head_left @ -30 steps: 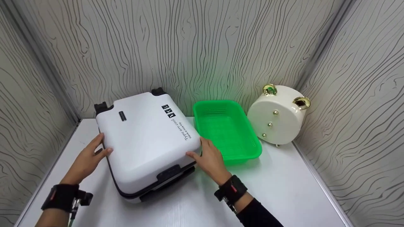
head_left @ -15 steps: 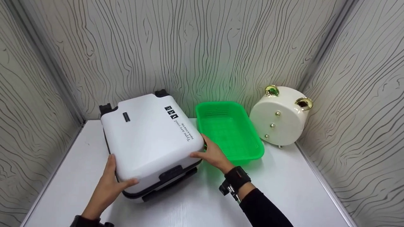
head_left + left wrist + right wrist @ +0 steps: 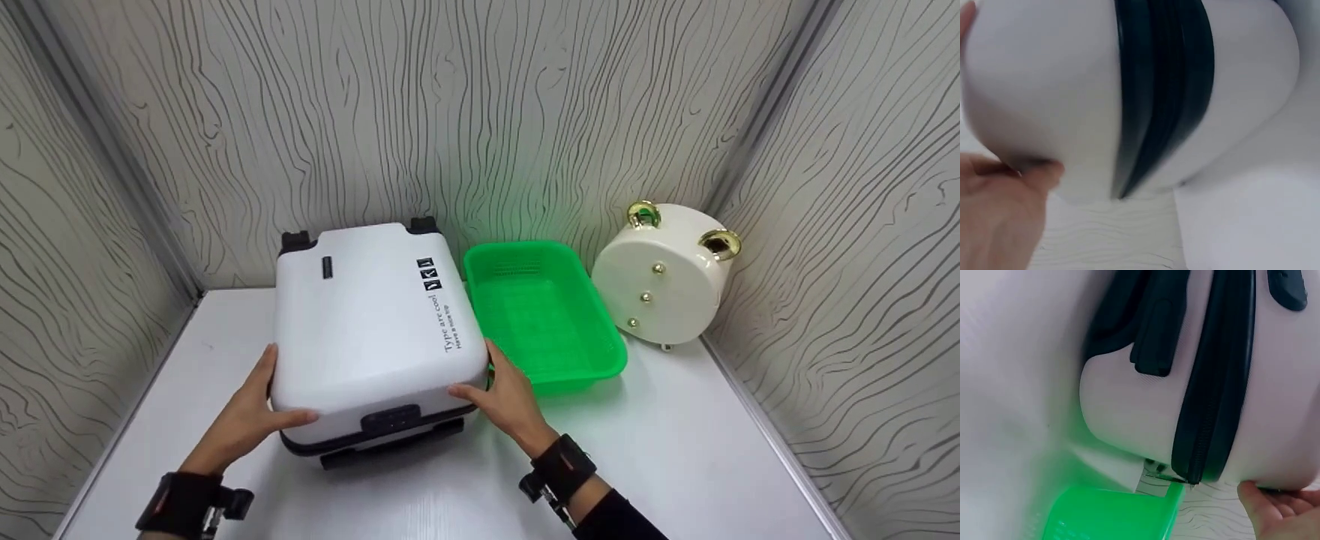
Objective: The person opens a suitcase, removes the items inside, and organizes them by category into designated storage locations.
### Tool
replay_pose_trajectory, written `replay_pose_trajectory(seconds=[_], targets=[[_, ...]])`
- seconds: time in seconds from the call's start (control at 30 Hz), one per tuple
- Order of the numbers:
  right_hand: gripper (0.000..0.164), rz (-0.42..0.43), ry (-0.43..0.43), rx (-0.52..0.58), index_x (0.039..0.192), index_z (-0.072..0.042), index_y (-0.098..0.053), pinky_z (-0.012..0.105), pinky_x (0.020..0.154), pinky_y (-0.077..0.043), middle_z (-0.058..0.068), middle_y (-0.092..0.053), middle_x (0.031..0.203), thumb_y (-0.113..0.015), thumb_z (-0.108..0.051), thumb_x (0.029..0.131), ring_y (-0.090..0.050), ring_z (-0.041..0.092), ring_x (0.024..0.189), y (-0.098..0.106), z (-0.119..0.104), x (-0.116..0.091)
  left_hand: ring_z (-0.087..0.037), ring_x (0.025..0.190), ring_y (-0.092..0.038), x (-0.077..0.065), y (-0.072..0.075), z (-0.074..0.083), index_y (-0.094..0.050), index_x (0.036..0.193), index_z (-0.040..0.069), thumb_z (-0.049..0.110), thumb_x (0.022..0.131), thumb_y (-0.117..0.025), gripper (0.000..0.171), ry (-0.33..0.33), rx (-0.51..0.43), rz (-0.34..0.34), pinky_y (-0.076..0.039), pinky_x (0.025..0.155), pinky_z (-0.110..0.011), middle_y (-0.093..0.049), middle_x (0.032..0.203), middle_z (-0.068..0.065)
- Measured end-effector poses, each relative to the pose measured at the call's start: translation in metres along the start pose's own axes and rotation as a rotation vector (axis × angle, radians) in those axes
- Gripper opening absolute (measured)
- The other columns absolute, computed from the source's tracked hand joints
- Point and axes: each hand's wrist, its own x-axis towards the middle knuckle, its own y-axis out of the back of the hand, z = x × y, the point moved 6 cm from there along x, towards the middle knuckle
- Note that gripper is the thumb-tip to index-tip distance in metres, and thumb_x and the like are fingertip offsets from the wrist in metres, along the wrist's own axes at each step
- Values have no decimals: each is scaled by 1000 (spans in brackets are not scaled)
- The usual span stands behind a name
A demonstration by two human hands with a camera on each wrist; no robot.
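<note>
A white hard-shell suitcase (image 3: 367, 315) with black lettering lies flat on the table. Its two visible black wheels (image 3: 296, 241) face the back wall, and its black-handled end faces me. My left hand (image 3: 244, 420) grips the near left corner, thumb on the near end and fingers along the left side. At the near right corner my right hand (image 3: 510, 397) holds the suitcase the same way, its fingertips partly hidden behind the edge. The right wrist view shows the black zipper band (image 3: 1213, 382) and the right thumb (image 3: 1258, 506) against the shell.
Close to the suitcase's right side stands a green plastic basket (image 3: 615, 360). Farther right, a cream round case (image 3: 660, 285) with gold rings and studs stands near the right wall. Patterned walls (image 3: 465, 112) enclose the white table (image 3: 660, 450) at the back and sides.
The suitcase has turned clockwise, its wheeled end swinging right towards the basket. My left hand has shifted from the left side to the near left corner; my right hand has stayed at its corner.
</note>
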Motion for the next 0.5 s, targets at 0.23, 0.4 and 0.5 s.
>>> replay_pose_trajectory(seconds=[0.23, 0.4, 0.5], targets=[[103, 53, 9, -88, 152, -8, -33, 44, 95, -48, 13, -48, 145, -76, -60, 74, -52, 29, 125, -4, -3, -14, -44, 145, -7, 29, 13, -16, 10, 156, 14, 37, 78, -83, 124, -62, -43, -78, -17, 112, -60, 5, 161, -21], [101, 32, 26, -59, 152, -5, -30, 44, 98, -47, 17, -44, 147, -74, -57, 78, -52, 32, 126, -7, 0, -17, -43, 145, -4, 39, 19, -20, 8, 157, 17, 33, 79, -83, 121, -82, -67, -117, -14, 112, -60, 5, 161, -19], [95, 11, 37, 14, 151, -3, -32, 44, 98, -47, 18, -45, 146, -74, -52, 81, -49, 34, 128, -2, 3, -15, -46, 145, -4, 39, 21, -19, 7, 157, 16, 34, 80, -82, 119, -86, -65, -114, -15, 112, -62, 6, 161, -18]])
